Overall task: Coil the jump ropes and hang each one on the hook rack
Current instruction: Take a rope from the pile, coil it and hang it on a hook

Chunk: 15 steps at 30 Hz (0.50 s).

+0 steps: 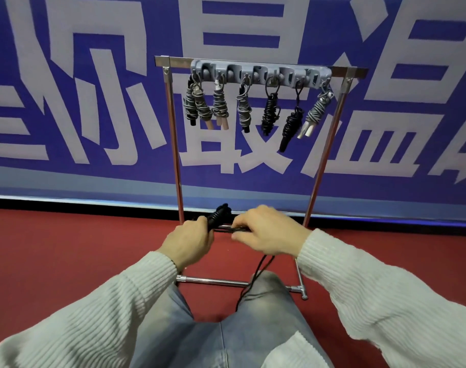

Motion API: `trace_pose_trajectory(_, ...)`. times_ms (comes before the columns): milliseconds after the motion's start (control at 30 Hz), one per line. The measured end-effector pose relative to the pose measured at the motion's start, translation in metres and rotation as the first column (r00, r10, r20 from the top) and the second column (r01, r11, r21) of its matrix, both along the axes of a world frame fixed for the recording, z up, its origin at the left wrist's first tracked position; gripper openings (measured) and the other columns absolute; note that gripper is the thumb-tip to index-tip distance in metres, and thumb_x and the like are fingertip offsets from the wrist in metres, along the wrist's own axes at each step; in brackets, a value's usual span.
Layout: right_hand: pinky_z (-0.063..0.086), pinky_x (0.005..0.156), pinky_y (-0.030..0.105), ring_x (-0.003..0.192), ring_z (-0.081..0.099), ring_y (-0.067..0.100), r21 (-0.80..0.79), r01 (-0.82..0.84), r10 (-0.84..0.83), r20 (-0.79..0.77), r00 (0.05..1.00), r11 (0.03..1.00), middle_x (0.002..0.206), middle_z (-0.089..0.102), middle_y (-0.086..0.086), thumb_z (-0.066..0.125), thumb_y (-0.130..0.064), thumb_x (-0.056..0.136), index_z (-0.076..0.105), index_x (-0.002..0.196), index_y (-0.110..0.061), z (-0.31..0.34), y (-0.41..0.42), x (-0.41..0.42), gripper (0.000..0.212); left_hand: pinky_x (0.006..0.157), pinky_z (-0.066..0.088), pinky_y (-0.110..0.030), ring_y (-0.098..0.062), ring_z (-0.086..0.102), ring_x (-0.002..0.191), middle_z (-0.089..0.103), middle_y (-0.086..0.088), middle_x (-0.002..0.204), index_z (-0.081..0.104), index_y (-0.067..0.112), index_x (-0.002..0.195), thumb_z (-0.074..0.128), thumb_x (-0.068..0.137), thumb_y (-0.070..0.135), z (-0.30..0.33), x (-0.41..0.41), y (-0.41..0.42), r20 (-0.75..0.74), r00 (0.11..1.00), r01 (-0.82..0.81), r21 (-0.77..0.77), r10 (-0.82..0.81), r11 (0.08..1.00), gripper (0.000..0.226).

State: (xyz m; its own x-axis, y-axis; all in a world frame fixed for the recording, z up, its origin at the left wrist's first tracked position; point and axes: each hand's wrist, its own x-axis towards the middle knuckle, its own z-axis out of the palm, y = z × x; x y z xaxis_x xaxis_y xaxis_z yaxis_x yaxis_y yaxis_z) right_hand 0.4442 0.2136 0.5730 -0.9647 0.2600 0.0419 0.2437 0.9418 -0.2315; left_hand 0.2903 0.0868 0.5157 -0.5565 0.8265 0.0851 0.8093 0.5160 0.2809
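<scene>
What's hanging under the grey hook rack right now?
Under the grey hook rack, coiled jump ropes hang in a row: grey ones left and far right, two black ones between. Overlapping bundles at the left hide the exact count.

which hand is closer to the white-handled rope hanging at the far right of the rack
Right. The right hand is below the white-handled rope and a little to its left, pinching the black rope. The left hand grips that rope's bundle further left.
</scene>
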Motion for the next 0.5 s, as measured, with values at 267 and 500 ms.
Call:
trace_pose_trajectory(267, 0.050, 0.069, 0.021, 0.069, 0.063, 0.001, -0.525, -0.139, 0.088, -0.121, 0.989, 0.840, 0.077, 0.074, -0.008, 0.077, -0.021, 0.091, 0.077, 0.089, -0.013, 0.033, 0.030, -0.006, 0.008, 0.060, 0.044, -0.034, -0.014, 0.052, 0.062, 0.062, 0.007, 0.076, 0.055, 0.020, 0.084, 0.059, 0.097, 0.033, 0.033, 0.036, -0.021, 0.020, 0.834, 0.546, 0.107, -0.551, 0.831, 0.019)
trace_pose_trajectory(500, 0.014, 0.037, 0.018, 0.043, 0.020, 0.004, -0.961, -0.041, -0.179, -0.093, 0.979, 0.273, 0.058, 0.034, -0.006, 0.055, -0.033, 0.103, 0.062, 0.102, -0.018, -0.020, 0.012, 0.011, 0.016, 0.052, 0.033, -0.028, -0.013, 0.042, 0.053, 0.052, 0.005, 0.060, 0.067, 0.015, 0.093, 0.074, 0.091, 0.013, 0.057, 0.030, -0.037, 0.523, 0.747, 0.096, 0.525, -0.410, 0.846, 0.007)
